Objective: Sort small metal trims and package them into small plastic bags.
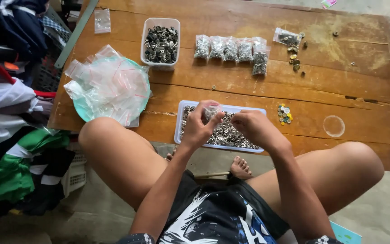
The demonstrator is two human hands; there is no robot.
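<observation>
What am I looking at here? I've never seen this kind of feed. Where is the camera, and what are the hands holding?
There is no machine: a seated person works with bare hands, filmed by one camera on their head looking down. The left hand pinches a small clear bag; the right hand is beside it with fingers curled, and what it holds is hidden. Both are over a tray of small metal pieces on a low wooden table. Farther back stand a tub of similar pieces, a row of filled bags, and a green plate heaped with empty bags. Clothes are piled on the left.
</observation>
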